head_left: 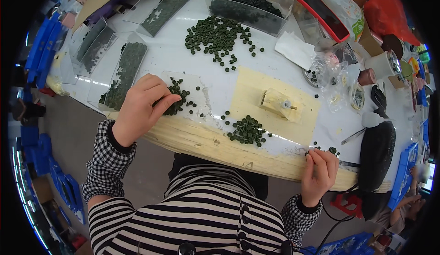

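Observation:
My left hand (144,106) is closed in a pinch beside a small pile of dark green round pieces (176,100) near the table's front edge; what its fingertips hold, if anything, is hidden. Farther right, my right hand (319,171) has its fingers curled together at the same edge. A tiny dark speck shows by its fingertips, too small to name, and a few dark green pieces (333,150) lie just beyond. Between the hands sits another heap of the round pieces (247,130). Behind it, a pale yellow block with a small metal pin (280,104) rests on a yellowish sheet (247,83).
A larger spread of green pieces (215,37) lies at the back, before a clear bin (250,14) of dark pieces. Several clear trays (126,71) stand at left. At right are a red-cased phone (319,13), white tissue (294,49), tweezers (353,136) and a black padded object (378,152).

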`<state>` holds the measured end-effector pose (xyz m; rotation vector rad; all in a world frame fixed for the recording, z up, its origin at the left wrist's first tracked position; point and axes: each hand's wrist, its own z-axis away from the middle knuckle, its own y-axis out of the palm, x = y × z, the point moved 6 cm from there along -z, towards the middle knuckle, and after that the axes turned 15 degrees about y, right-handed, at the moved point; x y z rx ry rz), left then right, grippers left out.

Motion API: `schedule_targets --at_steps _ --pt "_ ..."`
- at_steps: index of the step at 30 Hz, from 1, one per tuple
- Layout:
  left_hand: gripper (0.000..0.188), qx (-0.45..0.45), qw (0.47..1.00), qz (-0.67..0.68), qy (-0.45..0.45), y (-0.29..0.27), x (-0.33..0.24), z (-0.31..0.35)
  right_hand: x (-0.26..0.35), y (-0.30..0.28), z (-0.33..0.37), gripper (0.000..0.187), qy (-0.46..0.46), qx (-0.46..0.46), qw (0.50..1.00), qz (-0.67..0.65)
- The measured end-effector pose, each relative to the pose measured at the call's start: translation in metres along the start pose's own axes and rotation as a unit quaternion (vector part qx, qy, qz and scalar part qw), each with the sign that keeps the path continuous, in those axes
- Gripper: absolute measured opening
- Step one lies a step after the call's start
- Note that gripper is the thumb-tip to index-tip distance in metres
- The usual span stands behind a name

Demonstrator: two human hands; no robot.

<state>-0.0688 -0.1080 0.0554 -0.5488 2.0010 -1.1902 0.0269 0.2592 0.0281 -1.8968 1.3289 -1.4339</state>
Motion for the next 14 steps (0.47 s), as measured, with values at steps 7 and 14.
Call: schedule_targets --at_steps 7,14 --pt "0.037 -0.106 0.984 0.131 -0.05 0.004 0.031 0.011 -0.006 -0.002 -0.004 0.015 0.003 -0.021 1.0 -0.003" --pt "0.033 -0.169 0.935 0.246 -0.194 -0.029 0.033 0.009 -0.014 0.0 -0.007 0.014 0.001 -0.032 0.999 -0.017"
